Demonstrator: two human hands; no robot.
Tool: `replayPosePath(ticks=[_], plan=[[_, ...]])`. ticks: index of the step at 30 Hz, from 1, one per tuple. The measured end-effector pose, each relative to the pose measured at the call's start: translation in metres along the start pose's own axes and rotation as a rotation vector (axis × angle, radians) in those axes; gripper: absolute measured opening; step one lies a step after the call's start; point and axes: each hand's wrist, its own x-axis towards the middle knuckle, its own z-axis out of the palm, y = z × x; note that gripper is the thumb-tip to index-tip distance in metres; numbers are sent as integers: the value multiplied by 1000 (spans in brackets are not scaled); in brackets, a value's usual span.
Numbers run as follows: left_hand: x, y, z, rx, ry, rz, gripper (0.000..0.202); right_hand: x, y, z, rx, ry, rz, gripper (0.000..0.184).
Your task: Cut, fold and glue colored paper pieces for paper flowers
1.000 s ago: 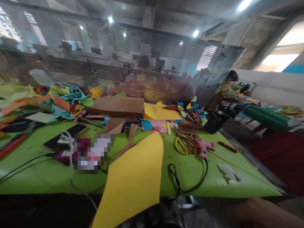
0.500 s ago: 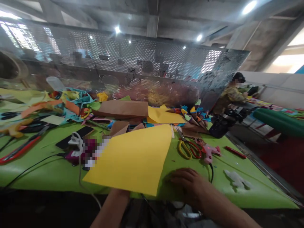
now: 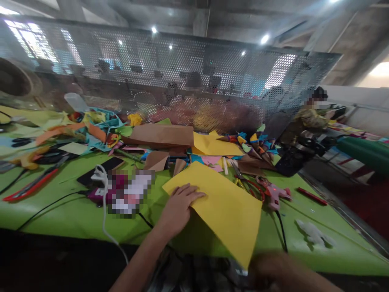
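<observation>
A sheet of yellow paper (image 3: 226,207) lies slanted over the green table, its lower corner pointing at me. My left hand (image 3: 182,202) has its fingers on top of the sheet's left edge and grips it there; the thumb is hidden. Smeared by motion, my right hand (image 3: 270,267) is low on the right, beside the paper's lower corner. Whether it touches the paper I cannot tell. Past the sheet's right edge are scissors (image 3: 258,190) with red and yellow handles, partly covered by it, and a pink glue gun (image 3: 275,194).
On the left are a phone (image 3: 100,172), a white cable (image 3: 105,219) and red-handled scissors (image 3: 33,187). Brown paper (image 3: 161,136) and coloured scraps line the back, before a perforated metal screen (image 3: 182,81). A red pen-like stick (image 3: 312,196) lies right. A person (image 3: 311,115) sits beyond.
The yellow sheet has turned and shifted right, now partly covering the scissors. My left hand has come from beneath it onto its left edge. My right hand has moved down and blurred.
</observation>
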Motion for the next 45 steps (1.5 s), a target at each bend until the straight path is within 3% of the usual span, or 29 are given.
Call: replayPosePath(ticks=[3, 5, 7, 13, 19, 24, 28, 30, 35, 40, 43, 45], plan=[[-7, -8, -2, 22, -91, -32, 72, 15, 6, -35, -66, 202, 133, 14], [-9, -13, -5, -28, -128, -36, 68, 22, 18, -51, -90, 377, 105, 12], [-10, -15, -8, -94, -167, -28, 63, 27, 34, -56, -85, 475, 55, 24], [-11, -20, -19, -209, -244, -9, 43, 39, 76, -33, -202, 372, -22, 65], [-4, -28, -30, -548, -179, -2, 31, 53, 79, -31, -244, 338, -25, 88], [-2, -23, -39, -748, -133, -105, 36, 61, 71, -31, -112, 363, -89, 75], [-2, -24, -37, -768, -178, -89, 34, 70, 75, -23, -103, 499, -140, 60], [-2, -25, -34, -690, -187, -76, 32, 72, 80, -21, -143, 537, -130, 50], [-17, -21, -34, -212, -62, 32, 36, 66, 89, -19, -255, 565, -241, 41], [-47, -18, -29, -44, -89, 34, 38, 59, 95, -13, -134, 476, -230, 41], [-56, -13, -23, -117, -73, 37, 33, 60, 92, -11, 125, 336, -222, 51], [-58, -6, -20, -211, -19, -1, 25, 62, 83, -12, 305, 328, -158, 55]])
